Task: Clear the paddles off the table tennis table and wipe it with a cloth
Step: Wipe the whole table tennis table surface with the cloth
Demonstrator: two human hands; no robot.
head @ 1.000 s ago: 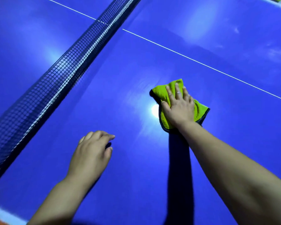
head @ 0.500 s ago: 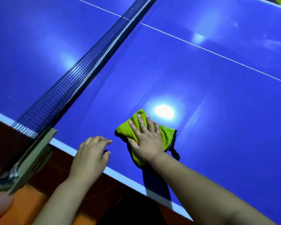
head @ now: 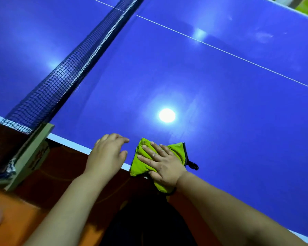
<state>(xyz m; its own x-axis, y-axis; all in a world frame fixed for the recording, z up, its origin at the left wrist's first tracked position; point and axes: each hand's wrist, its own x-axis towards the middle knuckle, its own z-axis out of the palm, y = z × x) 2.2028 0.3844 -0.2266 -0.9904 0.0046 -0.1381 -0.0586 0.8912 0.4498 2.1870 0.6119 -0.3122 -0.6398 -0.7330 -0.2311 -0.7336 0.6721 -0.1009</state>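
At far left a pale green net clamp grips the near edge of the table tennis table. Reddish marks run along the clamp's side, too blurred to read. From it the dark net stretches away toward the top of the view, splitting the blue top into 2 halves. Below the edge lies an orange floor.

The left hand sits over the white edge stripe, fingers loosely curved and holding nothing. Whether its fingertips touch the surface cannot be told.

Just beside it, apart from it by a narrow gap, lies the yellow-green cloth, bunched across the near edge of the table, with its lower part hanging past the edge. It has a dark trim and 1 dark loop at its right corner. No label on it can be read.

The right hand presses flat on the cloth, fingers straight and spread, not curled round it.

Beyond the hands a round lamp glare shines on the blue top. A thin white centre line crosses the right half. Past the far edge at top right sits a blurred yellow-green shape.
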